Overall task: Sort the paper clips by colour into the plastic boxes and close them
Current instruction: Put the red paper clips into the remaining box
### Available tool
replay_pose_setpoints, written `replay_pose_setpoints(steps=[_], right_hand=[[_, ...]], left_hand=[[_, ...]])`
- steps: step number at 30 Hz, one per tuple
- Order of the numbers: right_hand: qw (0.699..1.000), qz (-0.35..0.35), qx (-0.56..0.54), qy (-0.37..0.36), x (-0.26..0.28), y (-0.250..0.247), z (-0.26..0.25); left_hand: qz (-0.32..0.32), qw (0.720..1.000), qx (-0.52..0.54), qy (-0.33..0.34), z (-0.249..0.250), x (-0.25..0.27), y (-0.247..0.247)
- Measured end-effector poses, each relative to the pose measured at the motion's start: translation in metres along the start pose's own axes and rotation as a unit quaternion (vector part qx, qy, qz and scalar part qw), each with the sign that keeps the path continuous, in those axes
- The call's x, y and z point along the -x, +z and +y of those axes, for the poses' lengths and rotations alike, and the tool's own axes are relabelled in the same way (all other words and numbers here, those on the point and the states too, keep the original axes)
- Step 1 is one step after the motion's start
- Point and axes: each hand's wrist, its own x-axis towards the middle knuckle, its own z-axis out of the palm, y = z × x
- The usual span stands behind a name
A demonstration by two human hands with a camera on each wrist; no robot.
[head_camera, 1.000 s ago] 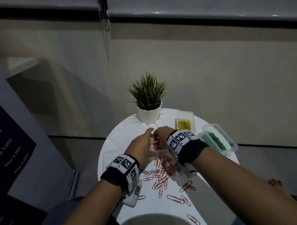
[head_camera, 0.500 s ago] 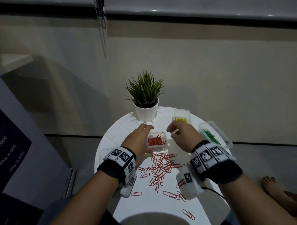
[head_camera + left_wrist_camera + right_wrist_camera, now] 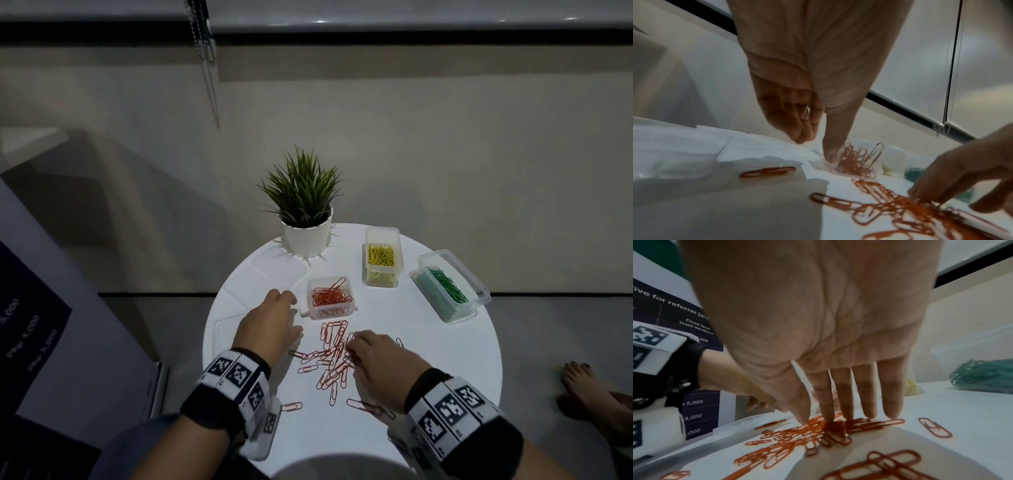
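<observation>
Head view: right hand was down on the loose red clips near the worktop centre, grip hidden under the knuckles. Right wrist view filled that in: fingers straight, side by side, tips on the pile with the thumb beside them. Couldn't tell if a clip was actually pinched.

Left hand sat just left of the red box. Left wrist view showed its fingers loosely curled, holding nothing, thumb tip at the box wall; contact unclear.

Red box open and part filled, just behind the pile. Yellow box toward the far edge, green box at the right edge, both open with clips inside. Potted plant at the far edge. Clear lids lay flat at far left, plain only from the head.
</observation>
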Motion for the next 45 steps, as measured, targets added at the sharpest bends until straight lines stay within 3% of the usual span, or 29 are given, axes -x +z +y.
replay_pose_setpoints(steps=[3,6,9,11,14,17,20,23,29,33,36,45], right_hand=[[0.999,0.036,-0.004,0.013,0.002,-0.004,0.0],[1.0,0.008,0.003,-0.011,-0.002,-0.004,-0.006],[0.998,-0.014,-0.004,-0.057,-0.006,0.002,-0.009],[0.997,0.015,-0.043,-0.057,0.002,-0.001,-0.004],[0.997,0.043,-0.063,0.004,0.028,-0.009,0.014],[0.994,-0.001,-0.016,0.104,0.049,-0.001,0.037],[0.99,-0.049,-0.041,0.129,0.051,0.017,0.04],[0.984,-0.024,-0.093,0.149,0.04,0.018,0.03],[0.981,0.021,-0.153,0.12,0.001,0.005,0.002],[0.979,0.045,-0.137,0.146,0.003,-0.003,0.007],[0.98,0.023,-0.078,0.181,0.006,-0.001,0.01],[0.975,0.054,-0.178,0.123,-0.018,0.009,-0.021]], left_hand=[[-0.026,0.998,-0.045,-0.047,0.003,-0.005,0.001],[-0.043,0.992,-0.096,-0.066,0.004,-0.004,0.001],[-0.053,0.987,-0.146,-0.028,0.007,0.013,0.004],[-0.067,0.989,-0.133,0.014,0.011,0.03,0.005],[-0.104,0.992,-0.035,0.056,0.008,0.056,0.001],[-0.162,0.986,-0.034,0.035,-0.008,0.067,-0.009],[-0.184,0.983,-0.017,-0.004,-0.018,0.064,-0.009],[-0.202,0.979,0.024,0.002,-0.013,0.058,-0.007],[-0.188,0.976,0.087,0.068,0.013,0.046,0.003],[-0.164,0.984,0.038,0.049,0.013,0.043,0.004],[-0.18,0.983,0.027,0.033,0.009,0.046,0.008],[-0.141,0.983,0.08,0.083,0.047,0.041,0.019]])
